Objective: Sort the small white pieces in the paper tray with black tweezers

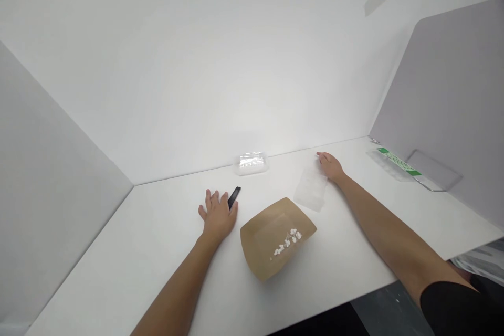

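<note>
My left hand (217,215) rests palm down on the white table (137,252), fingers spread, its thumb side touching a small black flat object (233,197). My right hand (329,165) reaches further back with fingers curled over the far end of a clear plastic bag (311,191) that lies flat on the table. Between my forearms sits a brown paper tray (263,231) holding several small white pieces (288,241). A clear plastic container (252,163) stands at the back wall, beyond both hands.
White walls enclose the table at the back and left. A grey partition (452,100) stands at the right. Beside it lies a clear packet with a green strip (399,163) and a clear flat sheet (433,170). The table's front edge runs at lower right.
</note>
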`<state>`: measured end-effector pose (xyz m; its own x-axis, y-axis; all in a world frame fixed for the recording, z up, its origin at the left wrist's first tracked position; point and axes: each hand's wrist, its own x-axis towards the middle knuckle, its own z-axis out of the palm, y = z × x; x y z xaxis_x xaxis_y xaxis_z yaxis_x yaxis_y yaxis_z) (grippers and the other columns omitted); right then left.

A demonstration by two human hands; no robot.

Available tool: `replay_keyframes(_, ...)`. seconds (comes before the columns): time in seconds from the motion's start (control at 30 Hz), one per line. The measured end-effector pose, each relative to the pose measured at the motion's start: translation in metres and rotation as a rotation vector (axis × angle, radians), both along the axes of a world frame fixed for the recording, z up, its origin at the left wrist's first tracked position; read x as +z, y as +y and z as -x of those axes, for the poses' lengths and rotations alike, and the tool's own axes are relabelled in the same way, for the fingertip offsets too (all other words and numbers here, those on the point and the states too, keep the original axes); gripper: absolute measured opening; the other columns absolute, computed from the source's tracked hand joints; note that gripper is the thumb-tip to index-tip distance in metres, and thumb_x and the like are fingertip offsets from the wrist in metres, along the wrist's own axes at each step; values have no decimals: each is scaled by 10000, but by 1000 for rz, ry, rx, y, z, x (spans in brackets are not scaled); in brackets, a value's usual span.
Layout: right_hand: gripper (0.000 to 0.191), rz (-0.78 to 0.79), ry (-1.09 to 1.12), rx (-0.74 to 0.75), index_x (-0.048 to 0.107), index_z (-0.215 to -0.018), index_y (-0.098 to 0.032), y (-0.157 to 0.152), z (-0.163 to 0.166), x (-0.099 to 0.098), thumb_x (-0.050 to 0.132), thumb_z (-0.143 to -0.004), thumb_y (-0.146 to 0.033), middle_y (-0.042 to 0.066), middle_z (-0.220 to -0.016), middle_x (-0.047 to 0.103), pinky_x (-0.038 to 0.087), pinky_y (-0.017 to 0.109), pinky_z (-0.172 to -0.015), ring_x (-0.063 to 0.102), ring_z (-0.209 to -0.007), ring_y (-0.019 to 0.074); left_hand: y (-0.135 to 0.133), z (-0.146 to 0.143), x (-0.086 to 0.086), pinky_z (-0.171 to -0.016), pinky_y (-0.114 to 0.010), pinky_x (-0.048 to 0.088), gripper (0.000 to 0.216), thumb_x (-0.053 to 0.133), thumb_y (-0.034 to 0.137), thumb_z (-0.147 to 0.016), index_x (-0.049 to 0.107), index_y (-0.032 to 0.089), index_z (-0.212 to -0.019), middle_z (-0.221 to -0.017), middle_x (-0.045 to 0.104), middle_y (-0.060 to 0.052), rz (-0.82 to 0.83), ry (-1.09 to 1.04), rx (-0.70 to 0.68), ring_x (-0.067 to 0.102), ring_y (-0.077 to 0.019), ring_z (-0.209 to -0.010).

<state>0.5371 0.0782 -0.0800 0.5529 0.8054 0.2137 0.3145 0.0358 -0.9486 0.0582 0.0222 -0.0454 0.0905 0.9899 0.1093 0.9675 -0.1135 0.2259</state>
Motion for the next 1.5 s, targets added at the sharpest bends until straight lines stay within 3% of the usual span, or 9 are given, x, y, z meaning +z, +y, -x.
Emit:
replay_keyframes(0.17, 353, 95, -180, 52, 733, -1121, -259, -5, 8, 3, 478, -943, -426, 51, -1301, 700, 392, 423, -1143, 582, -1252, 281, -1, -1, 2, -1213, -704, 107, 599, 339, 517, -1013, 486, 188, -1491, -1672, 292, -191, 13, 30, -7, 33, -360, -1607)
replay_keyframes(0.27, 369, 132, -243, 66, 726, -1146, -262, -8, 7, 5, 454, -951, -418, 42, -1368, 672, 389, 411, -1146, 571, -1285, 274, -1, 0, 2, -1205, -710, 113, 590, 354, 505, -1010, 484, 189, -1491, -1663, 309, -196, 5, 38, -10, 154, -378, -1583)
replay_keyframes(0.57, 355, 216, -322, 79, 739, -1055, -263, -10, 10, 6, 443, -942, -423, 27, -1250, 733, 483, 375, -985, 641, -1126, 255, -1, 0, 4, -1150, -761, 67, 420, 431, 444, -973, 643, 276, -1293, -1441, 560, -153, -98, 14, 15, 485, -358, -1345)
replay_keyframes(0.77, 368, 232, -337, 85, 737, -1048, -261, -10, 10, 6, 431, -938, -434, 31, -1247, 732, 483, 378, -989, 643, -1123, 259, 0, 0, 7, -1130, -762, 90, 340, 493, 438, -936, 732, 293, -1130, -1318, 637, -124, -129, -22, 22, 537, -359, -1256)
replay_keyframes(0.97, 363, 240, -346, 90, 728, -1053, -263, -11, 9, 5, 424, -937, -423, 25, -1280, 721, 470, 374, -1010, 630, -1159, 259, 0, 0, 6, -1116, -748, 127, 302, 529, 420, -917, 753, 268, -1050, -1285, 665, -136, -153, -48, 30, 469, -403, -1341)
replay_keyframes(1.13, 343, 255, -356, 88, 730, -1036, -264, -12, 11, 7, 435, -932, -403, 20, -1284, 722, 474, 361, -988, 634, -1155, 250, -1, -2, 5, -1127, -733, 116, 289, 523, 374, -929, 736, 266, -1092, -1212, 720, -117, -189, -61, 4, 447, -412, -1383)
replay_keyframes(1.3, 328, 265, -367, 84, 733, -998, -253, -12, 12, 8, 448, -918, -394, 23, -1275, 729, 474, 352, -968, 639, -1137, 249, -5, -3, 10, -1163, -682, 127, 332, 465, 295, -975, 683, 252, -1222, -1168, 731, -105, -251, -55, -38, 598, -332, -1178)
replay_keyframes(1.4, 332, 266, -370, 82, 736, -1005, -255, -13, 12, 8, 452, -912, -401, 25, -1264, 734, 475, 351, -964, 643, -1124, 249, -6, -5, 13, -1155, -573, 274, 372, 406, 281, -1017, 624, 227, -1314, -1209, 700, -111, -273, -60, -77, 642, -277, -1090)
replay_keyframes(1.5, 337, 262, -371, 83, 733, -1014, -252, -13, 12, 8, 449, -914, -403, 33, -1262, 735, 472, 357, -975, 638, -1126, 251, -7, -6, 15, -913, -393, 485, 409, 380, 333, -1046, 553, 205, -1393, -1259, 661, -120, -286, -86, -95, 675, -239, -982)
